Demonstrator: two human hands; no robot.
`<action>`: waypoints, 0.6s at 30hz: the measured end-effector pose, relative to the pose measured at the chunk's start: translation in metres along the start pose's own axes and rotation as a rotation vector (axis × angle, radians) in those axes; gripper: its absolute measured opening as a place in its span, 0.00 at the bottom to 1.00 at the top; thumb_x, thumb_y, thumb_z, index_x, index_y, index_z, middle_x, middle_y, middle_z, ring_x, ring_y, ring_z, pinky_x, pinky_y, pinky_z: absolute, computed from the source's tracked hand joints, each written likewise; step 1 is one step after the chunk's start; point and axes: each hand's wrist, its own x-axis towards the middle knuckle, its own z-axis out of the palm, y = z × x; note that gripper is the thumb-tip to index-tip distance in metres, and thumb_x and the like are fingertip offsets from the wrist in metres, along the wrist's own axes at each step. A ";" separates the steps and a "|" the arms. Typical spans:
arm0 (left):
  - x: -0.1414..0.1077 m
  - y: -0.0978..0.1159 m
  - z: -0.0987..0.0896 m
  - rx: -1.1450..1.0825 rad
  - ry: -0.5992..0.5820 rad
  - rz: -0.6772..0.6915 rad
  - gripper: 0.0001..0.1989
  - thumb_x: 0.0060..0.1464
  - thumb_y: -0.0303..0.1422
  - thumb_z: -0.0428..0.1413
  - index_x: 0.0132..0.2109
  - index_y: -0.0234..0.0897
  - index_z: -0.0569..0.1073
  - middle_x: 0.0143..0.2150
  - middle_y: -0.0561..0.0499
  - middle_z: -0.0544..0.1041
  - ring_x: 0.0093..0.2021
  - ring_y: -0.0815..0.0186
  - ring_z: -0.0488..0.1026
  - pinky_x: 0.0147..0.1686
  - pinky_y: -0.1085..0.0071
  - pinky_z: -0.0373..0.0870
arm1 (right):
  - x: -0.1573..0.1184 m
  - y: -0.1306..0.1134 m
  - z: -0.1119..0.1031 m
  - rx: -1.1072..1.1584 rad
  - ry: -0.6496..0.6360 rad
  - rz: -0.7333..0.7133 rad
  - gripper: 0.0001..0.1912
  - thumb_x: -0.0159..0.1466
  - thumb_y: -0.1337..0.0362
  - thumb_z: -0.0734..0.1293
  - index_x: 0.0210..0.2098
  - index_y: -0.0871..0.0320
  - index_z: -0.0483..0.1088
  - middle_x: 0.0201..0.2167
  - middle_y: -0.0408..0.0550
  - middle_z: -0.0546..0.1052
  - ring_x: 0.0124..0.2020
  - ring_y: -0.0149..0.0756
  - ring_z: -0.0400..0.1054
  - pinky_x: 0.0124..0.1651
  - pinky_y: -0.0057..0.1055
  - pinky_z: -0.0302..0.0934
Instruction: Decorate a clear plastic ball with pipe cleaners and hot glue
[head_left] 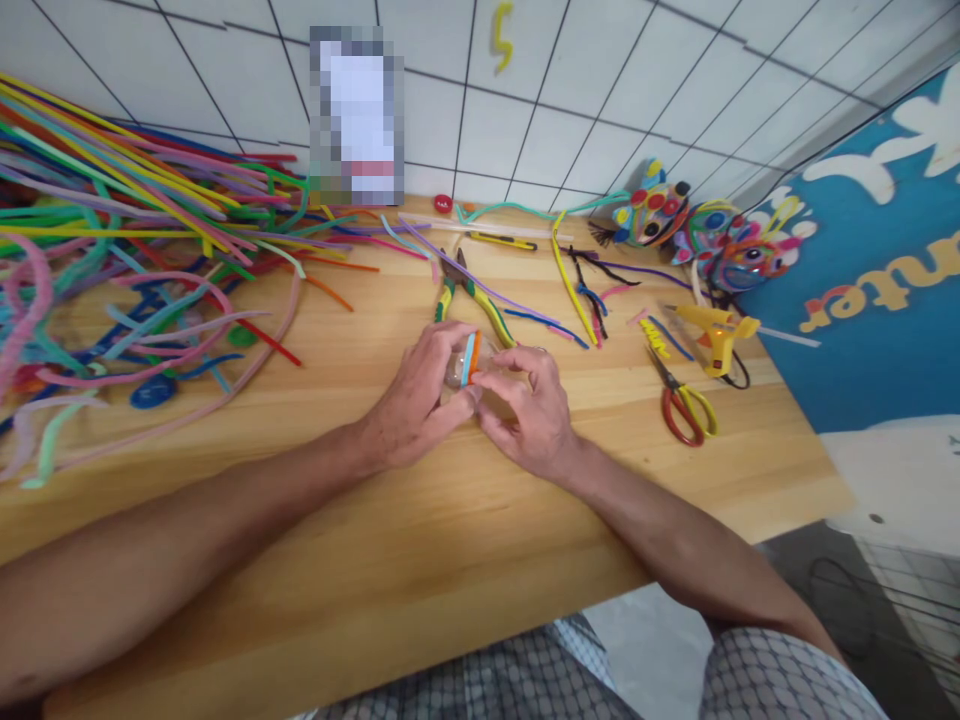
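Between my two hands is a small clear, rounded plastic piece [456,374], perhaps a ball or part of a bottle. A light blue pipe cleaner [469,358] and an orange pipe cleaner [476,352] lie side by side around it. My left hand [424,395] curls round its left side, thumb below and fingers above. From the right, my right hand [529,405] presses bent fingers against the orange strip and the plastic. Fingers cover much of the piece. Just beyond them lie green-and-yellow pliers [448,290], handles toward me.
Many coloured pipe cleaners [150,200] heap at the left. A yellow utility knife [502,241] lies at the back. On the right are scissors [682,405], a yellow glue gun [716,332] and decorated figures [652,212]. A tiled wall [600,80] bounds the wooden table [375,560].
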 end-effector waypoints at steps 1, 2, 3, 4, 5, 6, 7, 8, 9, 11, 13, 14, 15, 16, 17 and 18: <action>0.000 0.000 0.000 0.002 0.001 -0.003 0.30 0.74 0.39 0.57 0.77 0.42 0.62 0.75 0.35 0.71 0.77 0.44 0.69 0.78 0.38 0.68 | 0.000 0.000 0.000 0.000 0.002 0.002 0.27 0.72 0.70 0.73 0.67 0.44 0.73 0.61 0.55 0.78 0.60 0.53 0.76 0.61 0.57 0.77; 0.000 0.000 0.001 0.003 0.002 -0.005 0.29 0.74 0.39 0.57 0.77 0.42 0.62 0.75 0.35 0.71 0.77 0.44 0.69 0.78 0.39 0.68 | 0.001 -0.001 0.001 -0.002 0.005 0.003 0.27 0.72 0.69 0.73 0.67 0.44 0.73 0.61 0.55 0.78 0.60 0.53 0.76 0.61 0.56 0.77; -0.001 -0.001 0.001 -0.003 0.004 -0.003 0.29 0.75 0.39 0.56 0.77 0.42 0.62 0.75 0.35 0.71 0.77 0.45 0.68 0.78 0.39 0.68 | 0.002 -0.001 0.001 -0.004 0.011 -0.001 0.27 0.72 0.69 0.73 0.67 0.44 0.73 0.61 0.55 0.78 0.60 0.52 0.76 0.60 0.56 0.77; -0.001 -0.001 0.001 -0.017 0.007 0.002 0.28 0.76 0.40 0.56 0.77 0.42 0.62 0.75 0.35 0.71 0.77 0.45 0.69 0.78 0.40 0.68 | 0.002 -0.001 0.001 -0.003 0.022 -0.009 0.27 0.72 0.69 0.72 0.67 0.45 0.73 0.60 0.55 0.78 0.60 0.52 0.77 0.60 0.55 0.77; -0.001 -0.002 0.001 -0.038 0.011 0.006 0.27 0.77 0.41 0.54 0.77 0.42 0.62 0.75 0.36 0.71 0.77 0.46 0.69 0.78 0.40 0.68 | 0.003 -0.001 0.001 0.000 0.037 -0.019 0.26 0.72 0.69 0.72 0.67 0.46 0.72 0.60 0.55 0.78 0.59 0.52 0.77 0.59 0.55 0.77; -0.002 -0.003 0.001 -0.062 0.015 0.008 0.26 0.79 0.41 0.51 0.77 0.42 0.62 0.75 0.36 0.71 0.76 0.46 0.70 0.78 0.40 0.68 | 0.003 -0.002 0.002 0.005 0.050 -0.027 0.26 0.73 0.69 0.72 0.67 0.46 0.72 0.60 0.55 0.78 0.59 0.51 0.77 0.59 0.54 0.77; -0.002 -0.003 0.002 -0.084 0.018 0.007 0.25 0.80 0.41 0.48 0.77 0.42 0.63 0.74 0.36 0.72 0.76 0.47 0.70 0.78 0.40 0.68 | 0.004 -0.002 0.002 0.009 0.057 -0.030 0.25 0.73 0.69 0.72 0.67 0.46 0.72 0.59 0.55 0.78 0.59 0.51 0.76 0.59 0.54 0.77; -0.002 -0.003 0.002 -0.099 0.020 0.001 0.24 0.81 0.41 0.46 0.77 0.42 0.63 0.74 0.36 0.72 0.75 0.47 0.71 0.78 0.40 0.68 | 0.004 -0.001 0.002 0.012 0.056 -0.026 0.25 0.73 0.69 0.72 0.67 0.46 0.72 0.59 0.55 0.78 0.59 0.51 0.76 0.59 0.54 0.77; -0.002 -0.004 0.002 -0.105 0.022 -0.009 0.24 0.82 0.41 0.45 0.76 0.43 0.64 0.74 0.37 0.72 0.75 0.48 0.71 0.78 0.41 0.68 | 0.003 -0.001 0.002 0.012 0.047 -0.017 0.26 0.73 0.69 0.73 0.67 0.46 0.72 0.59 0.55 0.78 0.59 0.51 0.76 0.59 0.54 0.77; -0.002 -0.003 0.001 -0.095 0.022 -0.027 0.23 0.81 0.42 0.46 0.76 0.44 0.64 0.74 0.37 0.72 0.76 0.48 0.71 0.78 0.41 0.68 | 0.003 -0.001 0.001 0.014 0.019 0.003 0.27 0.72 0.69 0.73 0.68 0.45 0.72 0.60 0.54 0.78 0.60 0.52 0.76 0.60 0.55 0.77; -0.002 -0.002 0.001 -0.079 0.019 -0.032 0.23 0.81 0.41 0.47 0.76 0.44 0.64 0.75 0.37 0.72 0.76 0.48 0.70 0.78 0.41 0.68 | 0.003 -0.001 0.001 0.017 0.011 0.004 0.27 0.72 0.69 0.73 0.68 0.46 0.72 0.61 0.55 0.78 0.60 0.52 0.76 0.60 0.55 0.77; -0.001 -0.002 0.001 -0.073 0.015 -0.029 0.23 0.81 0.41 0.47 0.76 0.44 0.63 0.75 0.37 0.72 0.76 0.48 0.71 0.78 0.41 0.68 | 0.003 -0.002 0.001 0.017 0.019 -0.002 0.27 0.72 0.69 0.73 0.68 0.46 0.72 0.61 0.55 0.78 0.60 0.52 0.76 0.60 0.54 0.77; -0.001 -0.002 0.000 -0.068 0.012 -0.027 0.24 0.81 0.41 0.47 0.76 0.43 0.63 0.75 0.36 0.72 0.76 0.48 0.71 0.78 0.41 0.68 | 0.004 -0.002 0.001 0.016 0.029 -0.008 0.26 0.73 0.69 0.72 0.67 0.47 0.72 0.60 0.55 0.78 0.60 0.52 0.76 0.60 0.54 0.77; -0.001 -0.002 0.000 -0.061 0.010 -0.024 0.24 0.81 0.41 0.47 0.76 0.43 0.63 0.75 0.36 0.72 0.75 0.48 0.71 0.78 0.40 0.68 | 0.004 -0.002 0.001 0.013 0.036 -0.012 0.25 0.73 0.69 0.72 0.67 0.47 0.71 0.60 0.55 0.78 0.60 0.52 0.76 0.60 0.54 0.77; -0.001 -0.001 0.000 -0.055 0.007 -0.023 0.24 0.81 0.41 0.48 0.76 0.43 0.63 0.75 0.36 0.72 0.75 0.48 0.71 0.78 0.40 0.68 | 0.004 -0.002 0.001 0.008 0.038 -0.012 0.25 0.73 0.69 0.72 0.67 0.46 0.71 0.60 0.55 0.78 0.60 0.51 0.77 0.60 0.55 0.77; -0.001 -0.002 0.000 -0.050 0.006 -0.023 0.24 0.80 0.41 0.48 0.76 0.43 0.63 0.75 0.36 0.72 0.75 0.47 0.71 0.78 0.40 0.68 | 0.004 -0.002 0.001 0.005 0.034 -0.009 0.26 0.73 0.69 0.72 0.68 0.46 0.71 0.60 0.54 0.78 0.60 0.51 0.77 0.60 0.55 0.77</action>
